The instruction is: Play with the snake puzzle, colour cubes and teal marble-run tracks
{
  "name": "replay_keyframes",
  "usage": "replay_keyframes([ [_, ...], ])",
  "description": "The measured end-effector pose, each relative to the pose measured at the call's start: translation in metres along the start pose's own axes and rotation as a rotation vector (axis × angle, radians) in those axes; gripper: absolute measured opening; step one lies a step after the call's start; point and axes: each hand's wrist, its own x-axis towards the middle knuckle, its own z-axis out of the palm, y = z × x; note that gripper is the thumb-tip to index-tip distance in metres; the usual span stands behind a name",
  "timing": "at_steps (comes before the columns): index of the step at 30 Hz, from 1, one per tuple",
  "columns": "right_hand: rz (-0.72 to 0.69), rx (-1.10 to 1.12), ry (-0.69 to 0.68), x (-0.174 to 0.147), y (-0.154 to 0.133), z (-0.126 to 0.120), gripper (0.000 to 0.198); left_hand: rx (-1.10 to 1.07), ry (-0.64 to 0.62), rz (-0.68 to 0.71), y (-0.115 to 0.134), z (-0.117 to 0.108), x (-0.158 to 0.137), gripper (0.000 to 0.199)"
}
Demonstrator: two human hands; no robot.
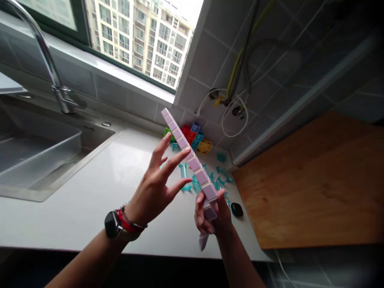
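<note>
A long, straight lilac toy made of block-like segments [194,164] slants up and to the left across the middle of the view. My right hand [212,214] is closed around its lower end, and a pointed lilac tip sticks out below the fingers. My left hand [156,176] is beside it with fingers apart and holds nothing. Its index fingertip overlaps the toy's edge; whether it touches, I cannot tell. Behind the toy, clear teal plastic pieces [184,171] lie scattered on the white counter [120,172].
Colourful plastic blocks [204,147] stand against the tiled wall. A black rounded object [237,209] is near a large wooden board [309,188] on the right. To the left is a steel sink [42,195] with a clear bin [69,142] and a tap [57,80].
</note>
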Motion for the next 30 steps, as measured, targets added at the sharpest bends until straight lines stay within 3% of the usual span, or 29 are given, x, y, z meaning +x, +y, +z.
replay_keyframes([
  [3,0.122,0.085,-0.11,0.001,0.014,-0.004,0.072,0.19,0.009,0.116,-0.011,-0.009,0.002,0.066],
  [6,0.198,0.109,-0.163,-0.014,0.014,-0.011,0.068,0.277,-0.106,0.297,-0.013,-0.015,0.003,0.042],
  [10,0.264,-0.11,-0.054,-0.044,-0.018,-0.015,0.068,0.211,-0.223,0.42,-0.003,-0.018,0.0,0.02],
  [16,0.391,-0.492,0.039,-0.066,-0.091,0.016,0.049,0.14,-0.291,0.476,0.026,-0.023,-0.008,0.023],
  [22,0.715,-0.353,-0.112,-0.06,-0.102,0.038,0.06,0.042,-0.276,0.589,0.048,-0.025,-0.016,0.025],
  [26,0.598,-0.533,-0.052,-0.063,-0.096,0.051,0.058,0.093,-0.242,0.506,0.044,-0.021,-0.023,0.035],
  [30,0.217,-0.985,0.108,-0.075,-0.086,0.066,0.046,0.006,-0.22,0.36,0.045,-0.013,-0.03,0.04],
])
